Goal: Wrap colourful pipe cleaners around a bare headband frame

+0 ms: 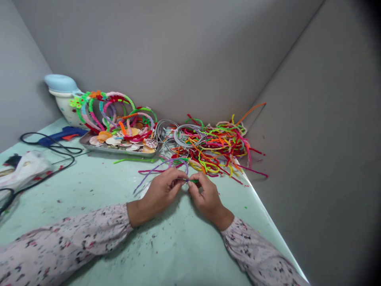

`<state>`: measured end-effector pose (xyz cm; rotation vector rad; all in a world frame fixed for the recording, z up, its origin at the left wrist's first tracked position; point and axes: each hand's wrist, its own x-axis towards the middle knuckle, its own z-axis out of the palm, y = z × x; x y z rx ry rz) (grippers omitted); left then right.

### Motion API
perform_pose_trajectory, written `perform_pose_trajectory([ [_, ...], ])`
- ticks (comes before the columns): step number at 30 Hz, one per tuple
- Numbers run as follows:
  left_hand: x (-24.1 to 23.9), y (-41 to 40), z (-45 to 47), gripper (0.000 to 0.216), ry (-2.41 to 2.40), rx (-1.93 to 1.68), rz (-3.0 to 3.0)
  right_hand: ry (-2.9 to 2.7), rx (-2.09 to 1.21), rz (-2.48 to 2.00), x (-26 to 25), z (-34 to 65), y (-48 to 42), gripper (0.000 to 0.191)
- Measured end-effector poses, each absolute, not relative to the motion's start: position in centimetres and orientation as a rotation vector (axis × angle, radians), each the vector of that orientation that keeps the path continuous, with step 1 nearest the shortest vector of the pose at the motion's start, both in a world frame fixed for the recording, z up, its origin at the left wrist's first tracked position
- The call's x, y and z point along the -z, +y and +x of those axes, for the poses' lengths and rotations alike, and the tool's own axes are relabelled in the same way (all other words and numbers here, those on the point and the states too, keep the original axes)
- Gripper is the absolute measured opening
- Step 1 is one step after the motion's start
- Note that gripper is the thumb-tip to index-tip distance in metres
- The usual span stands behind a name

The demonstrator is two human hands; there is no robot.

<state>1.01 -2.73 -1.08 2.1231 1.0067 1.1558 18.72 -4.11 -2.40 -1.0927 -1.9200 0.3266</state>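
In the middle of the head view both hands work close together, just above the table. My left hand (162, 192) is closed in a pinch on a purple pipe cleaner (143, 184), whose long tail arches over and past the knuckles. My right hand (208, 196) pinches at the same spot, where a short piece of green pipe cleaner (194, 181) shows between the fingertips. Purple and green meet between the two hands; the fingers partly hide how they are joined. Right behind the hands lies a heap of mixed-colour pipe cleaners (220, 145).
Thin grey metal hoops (190, 145) lie by the heap. A metal tray (119, 151) holds seashells (114, 141) and fuzzy wrapped headbands (119, 95). A blue glue gun (59, 135) with a black cord, a white plastic bag (26, 171) and a pale container (64, 99) stand left. Walls border the table.
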Motion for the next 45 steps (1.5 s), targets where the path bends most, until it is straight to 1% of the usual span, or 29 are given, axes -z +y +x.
perform_pose_trajectory([
  [20,1.14,-2.68,0.88,0.02,1.013,-1.16,2.139,-1.901,-0.371,-1.112,2.54,18.72,-4.14,0.009],
  [28,1.15,-2.59,0.91,0.018,1.027,-1.154,2.161,-1.919,-0.319,-1.102,2.57,18.77,-4.09,0.009],
  [45,1.16,-2.71,1.07,0.016,1.048,-1.148,2.159,-1.93,-0.323,-1.095,2.78,18.82,-4.03,0.009],
])
